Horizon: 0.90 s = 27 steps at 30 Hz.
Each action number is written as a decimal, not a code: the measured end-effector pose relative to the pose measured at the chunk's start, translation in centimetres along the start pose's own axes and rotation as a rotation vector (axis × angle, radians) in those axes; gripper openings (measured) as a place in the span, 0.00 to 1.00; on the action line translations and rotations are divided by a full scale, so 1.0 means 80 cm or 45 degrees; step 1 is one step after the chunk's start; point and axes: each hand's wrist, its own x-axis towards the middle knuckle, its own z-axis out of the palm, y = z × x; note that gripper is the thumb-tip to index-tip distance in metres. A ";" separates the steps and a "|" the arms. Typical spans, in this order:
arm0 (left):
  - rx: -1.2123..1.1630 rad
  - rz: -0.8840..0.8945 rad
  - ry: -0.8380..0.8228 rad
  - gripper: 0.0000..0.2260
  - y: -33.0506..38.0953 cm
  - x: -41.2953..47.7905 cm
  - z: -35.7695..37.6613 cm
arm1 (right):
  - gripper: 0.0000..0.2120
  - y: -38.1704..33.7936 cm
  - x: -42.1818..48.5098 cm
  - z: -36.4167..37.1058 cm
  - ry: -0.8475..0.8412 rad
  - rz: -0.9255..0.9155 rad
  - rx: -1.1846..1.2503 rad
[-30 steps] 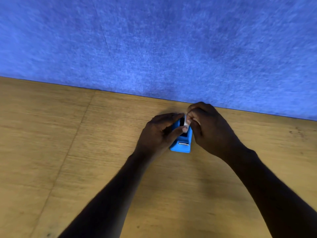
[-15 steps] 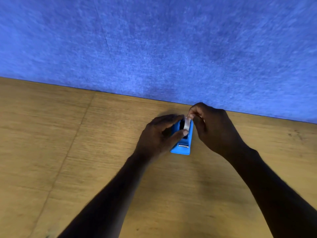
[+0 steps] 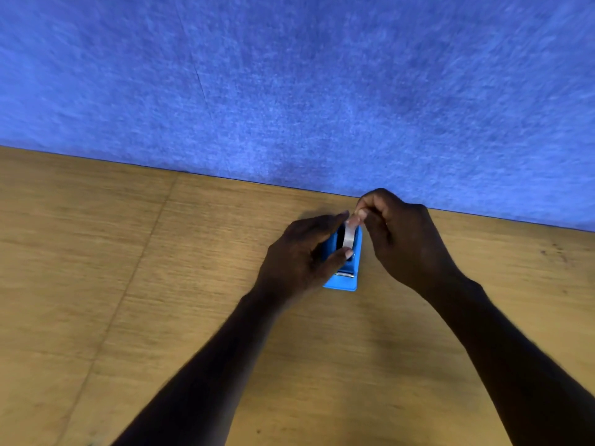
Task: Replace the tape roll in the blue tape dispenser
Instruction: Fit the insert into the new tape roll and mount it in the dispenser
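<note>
The blue tape dispenser [image 3: 345, 278] stands on the wooden table [image 3: 128, 284], its cutter end toward me. A pale tape roll [image 3: 348, 237] sits upright in its slot. My left hand [image 3: 302, 255] wraps the dispenser's left side, thumb pressed on the near part of the roll. My right hand [image 3: 402, 239] is beside the dispenser's right side, thumb and forefinger pinched on the top of the roll at the far end. The dispenser's far end is hidden by my fingers.
A blue felt wall panel [image 3: 289, 91] rises right behind the dispenser, along the table's far edge. A seam runs through the tabletop on the left.
My right hand has shifted slightly back and to the right, uncovering more of the roll. The left hand keeps its hold on the dispenser.
</note>
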 end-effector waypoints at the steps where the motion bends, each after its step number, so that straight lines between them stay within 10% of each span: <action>1: 0.030 0.006 0.007 0.24 0.000 -0.001 0.000 | 0.05 -0.001 0.000 0.000 0.006 -0.001 0.014; 27: -0.307 -0.015 0.016 0.22 -0.004 0.003 -0.002 | 0.08 -0.015 -0.065 0.024 0.115 -0.187 -0.217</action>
